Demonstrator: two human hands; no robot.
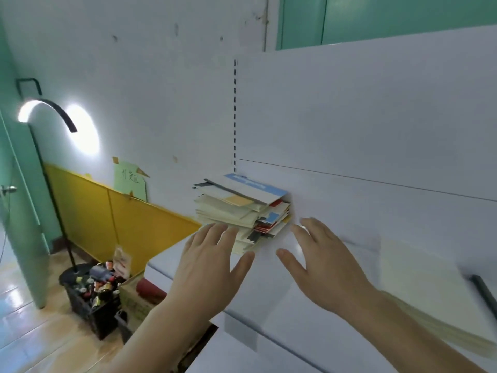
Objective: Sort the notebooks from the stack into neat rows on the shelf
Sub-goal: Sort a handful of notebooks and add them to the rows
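Observation:
An untidy stack of notebooks point(242, 208) stands at the left end of the white shelf point(271, 300), against the back panel; its top book has a white cover with a blue band. My left hand point(212, 262) is open, fingers straight, just in front of the stack's lower left corner, fingertips close to it. My right hand point(322, 254) is open too, to the right of the stack and apart from it, above the shelf surface. Neither hand holds anything. A pale notebook point(422, 273) lies flat on the shelf at the right.
A dark rod-like thing point(484, 292) lies at the shelf's right edge. Left of the shelf, on the floor, stand a black crate of small items point(91, 294), a cardboard box point(137, 300) and a lit floor lamp point(51, 114). A yellow panel point(107, 219) lines the wall.

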